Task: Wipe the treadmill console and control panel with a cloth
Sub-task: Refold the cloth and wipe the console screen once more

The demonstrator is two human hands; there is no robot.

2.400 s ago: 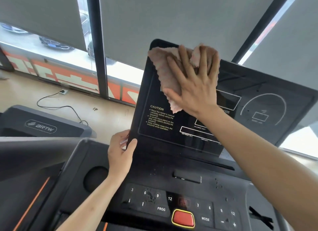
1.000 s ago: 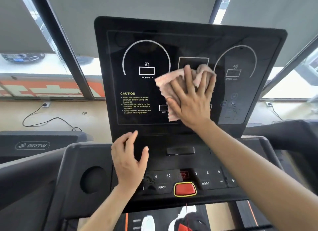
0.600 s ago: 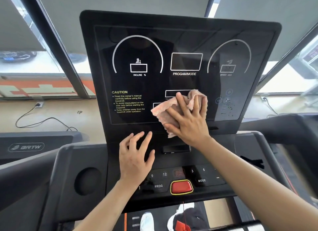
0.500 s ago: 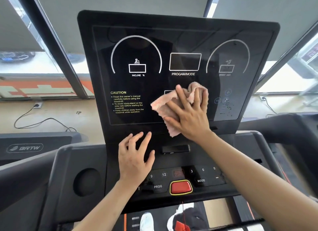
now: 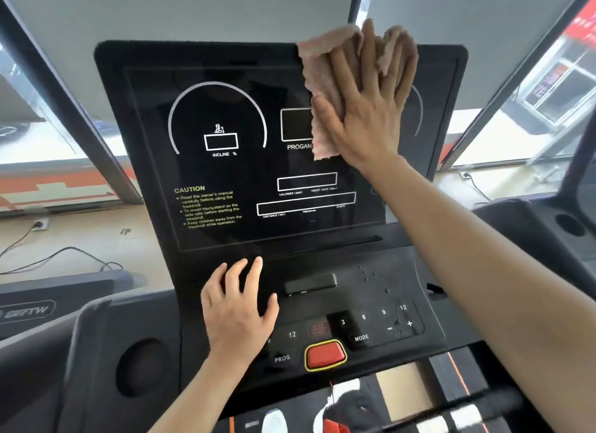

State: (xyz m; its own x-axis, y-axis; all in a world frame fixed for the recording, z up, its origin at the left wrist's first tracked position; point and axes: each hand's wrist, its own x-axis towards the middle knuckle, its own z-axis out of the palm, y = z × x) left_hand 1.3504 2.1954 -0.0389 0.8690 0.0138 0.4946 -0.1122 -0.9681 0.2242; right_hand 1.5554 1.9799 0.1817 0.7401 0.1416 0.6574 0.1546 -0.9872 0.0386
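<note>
The black treadmill console screen stands upright ahead of me, with white dial outlines and a yellow caution text. My right hand presses a pinkish cloth flat against the screen's upper right, reaching over its top edge. The cloth covers part of the program display and the right dial. My left hand rests with spread fingers on the control panel below the screen, left of the number keys. A red stop button with a yellow rim sits at the panel's front.
A round cup holder lies left of the panel, another one at far right. A neighbouring treadmill stands to the left. Cables trail on the floor by the windows. Shoes show on the belt below.
My right hand has slid the cloth from the screen's lower middle up to its top right edge. My left hand has stayed on the panel.
</note>
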